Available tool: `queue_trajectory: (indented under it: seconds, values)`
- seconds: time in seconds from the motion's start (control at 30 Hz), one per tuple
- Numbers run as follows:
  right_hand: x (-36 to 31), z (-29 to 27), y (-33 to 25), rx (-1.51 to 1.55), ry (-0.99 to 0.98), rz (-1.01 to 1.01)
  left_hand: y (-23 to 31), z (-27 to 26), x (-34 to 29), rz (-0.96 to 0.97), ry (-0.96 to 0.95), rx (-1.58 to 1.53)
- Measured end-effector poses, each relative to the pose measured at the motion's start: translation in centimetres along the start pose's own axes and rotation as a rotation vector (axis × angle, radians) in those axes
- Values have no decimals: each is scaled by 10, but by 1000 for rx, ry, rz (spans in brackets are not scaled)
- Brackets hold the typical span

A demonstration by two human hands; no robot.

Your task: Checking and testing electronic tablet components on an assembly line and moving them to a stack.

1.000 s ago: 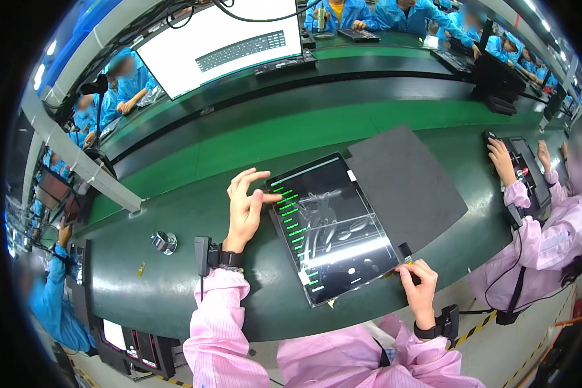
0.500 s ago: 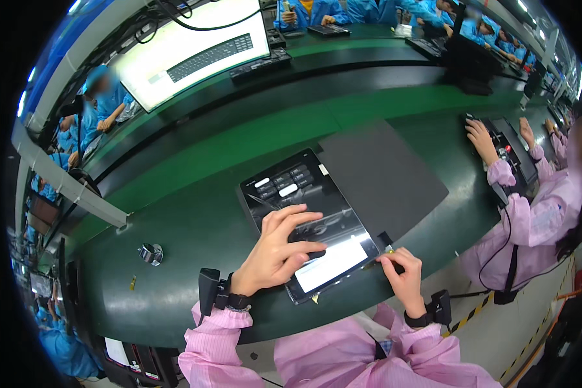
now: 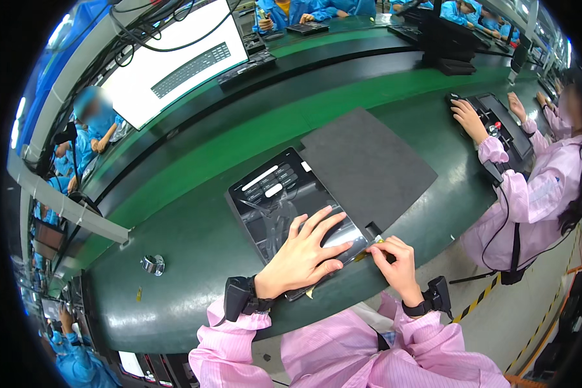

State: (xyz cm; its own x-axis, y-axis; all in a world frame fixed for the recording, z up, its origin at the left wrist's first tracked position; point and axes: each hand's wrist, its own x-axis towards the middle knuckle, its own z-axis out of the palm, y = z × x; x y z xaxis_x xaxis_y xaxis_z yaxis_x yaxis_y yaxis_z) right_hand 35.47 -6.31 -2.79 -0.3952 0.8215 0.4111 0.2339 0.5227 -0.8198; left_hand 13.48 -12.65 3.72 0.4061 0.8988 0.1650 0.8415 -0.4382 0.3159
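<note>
A black tablet (image 3: 284,200) lies on the green table in front of me, its screen lit at the far end with rows of dark buttons. Wrinkled clear film (image 3: 265,223) shows over part of the glass. My left hand (image 3: 307,254) rests on the tablet's near half with its fingers spread. At the tablet's near right corner, my right hand (image 3: 396,260) pinches a small yellowish piece (image 3: 377,240), mostly hidden by the fingers. Under those fingertips, an amber strip (image 3: 361,257) shows at the tablet's edge.
A dark grey mat (image 3: 368,168) lies right of the tablet. At the left are a shiny metal roll or holder (image 3: 152,264) and a yellow scrap (image 3: 139,294). A monitor (image 3: 174,64) stands beyond. On the right, a person in pink (image 3: 530,200) works at a black device (image 3: 507,132).
My left hand has slid right and flattened over the tablet's near half, covering the bright screen area. My right hand has closed in on the near right corner. The whole view has shifted slightly.
</note>
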Motion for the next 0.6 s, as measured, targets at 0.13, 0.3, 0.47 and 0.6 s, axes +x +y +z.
queue_trajectory:
  seconds: [0.13, 0.3, 0.47, 0.6]
  values:
    - [2, 1, 1, 18, 13, -10, -7, -11, -5, -3, 67, -8]
    - [2, 2, 3, 33, 15, -13, -28, -32, -31, -143, 325, 9]
    - [-1, -2, -1, -16, 17, -9, -38, -20, -49, -279, 355, 59]
    - [0, 0, -3, -36, 9, 8, -40, -19, -50, -307, 313, 47]
